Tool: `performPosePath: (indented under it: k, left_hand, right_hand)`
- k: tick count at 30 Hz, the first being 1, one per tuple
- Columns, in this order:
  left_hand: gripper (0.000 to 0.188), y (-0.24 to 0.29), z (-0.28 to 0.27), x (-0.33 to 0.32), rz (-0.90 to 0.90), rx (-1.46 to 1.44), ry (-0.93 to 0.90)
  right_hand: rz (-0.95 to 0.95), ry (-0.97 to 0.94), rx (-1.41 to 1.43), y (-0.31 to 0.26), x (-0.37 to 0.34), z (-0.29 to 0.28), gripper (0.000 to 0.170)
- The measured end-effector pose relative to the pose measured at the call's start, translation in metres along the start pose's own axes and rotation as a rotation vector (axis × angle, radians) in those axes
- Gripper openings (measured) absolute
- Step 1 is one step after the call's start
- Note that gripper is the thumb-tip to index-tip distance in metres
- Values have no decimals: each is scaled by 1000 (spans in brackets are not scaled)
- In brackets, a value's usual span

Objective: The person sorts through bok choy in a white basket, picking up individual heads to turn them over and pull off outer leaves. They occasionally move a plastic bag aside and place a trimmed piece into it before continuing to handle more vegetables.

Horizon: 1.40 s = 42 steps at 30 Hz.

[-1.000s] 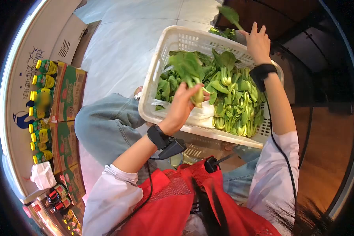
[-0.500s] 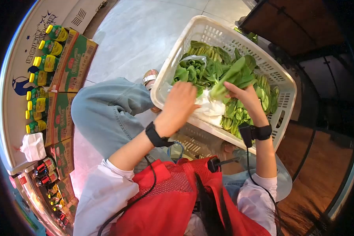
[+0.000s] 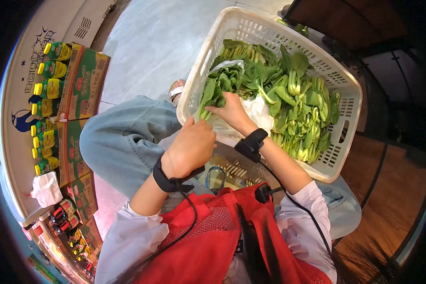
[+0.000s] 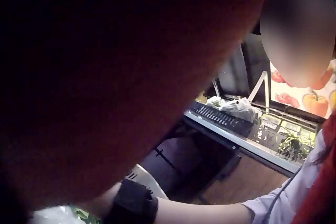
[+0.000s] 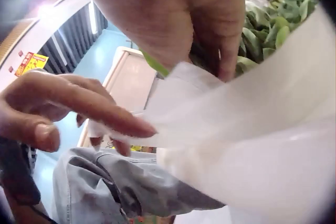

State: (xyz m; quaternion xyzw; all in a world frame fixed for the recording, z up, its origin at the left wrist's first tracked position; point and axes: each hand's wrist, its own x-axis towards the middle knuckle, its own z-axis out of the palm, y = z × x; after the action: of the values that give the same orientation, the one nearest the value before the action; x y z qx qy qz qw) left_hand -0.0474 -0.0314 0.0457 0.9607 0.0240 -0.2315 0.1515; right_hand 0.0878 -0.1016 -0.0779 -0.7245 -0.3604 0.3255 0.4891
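In the head view my right hand [image 3: 232, 113] reaches to the left corner of the white crate [image 3: 355, 109]. It grips a bunch of bok choy [image 3: 216, 90] by the pale stems, thumb toward the rim. My left hand [image 3: 189, 146] is just in front of that corner, its fingers partly hidden. The right wrist view shows the left hand [image 5: 68, 108] with its index finger laid over a white plastic bag [image 5: 220, 124], other fingertips behind the film. Above it the right hand [image 5: 168, 14] has its fingers bent down among leaves.
More bok choy [image 3: 300, 118] fills the crate's right and back. The crate stands before my bent knees [image 3: 128, 142]. Bottles with yellow caps [image 3: 47, 106] and green cartons [image 3: 83, 85] line the left. A brown panel [image 3: 378, 189] stands at right.
The left hand has let go of a bok choy and drawn back toward my body. The right hand has swung from the crate's far right side to its left corner with bok choy.
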Motion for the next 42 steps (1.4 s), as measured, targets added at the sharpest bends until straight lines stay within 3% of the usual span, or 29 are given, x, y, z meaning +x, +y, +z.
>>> performPosePath:
  k: [7,11,12,16,20,22,24,28,31,36,39,42]
  left_hand:
    - [32,1,-10,-16,-113,-93,-80]
    - [33,-2,-12,-10,-22,-125,36]
    - [34,-2,-13,-8,10,-135,55]
    - [37,1,-11,-4,69,-134,70]
    - [43,0,-13,-9,-81,-164,86]
    - [45,-3,-9,-8,-123,-107,124]
    - [43,-6,-2,-2,-106,-54,102]
    - [28,0,9,22,-224,4,33]
    - [13,-9,18,25,-69,180,111]
    - [8,-6,17,35,17,108,161]
    - [9,-5,14,36,32,90,184]
    - [9,-4,14,35,37,92,171]
  right_hand:
    - [-121,144,-324,12,14,-20,25]
    - [-66,14,78,-16,1,-15,26]
    - [-12,-49,93,-18,1,-14,31]
    - [-278,-108,-127,16,9,4,38]
    - [-330,9,-100,21,15,-12,29]
    - [-183,-8,-7,30,29,-22,21]
    - [-65,-28,95,30,33,-27,18]
    - [-184,-123,-61,30,30,-21,23]
    - [-204,-188,98,22,29,-16,29]
    - [-190,-417,14,26,24,-2,44]
    - [-246,-519,-270,38,26,8,44]
    - [-324,-396,-431,53,26,18,35]
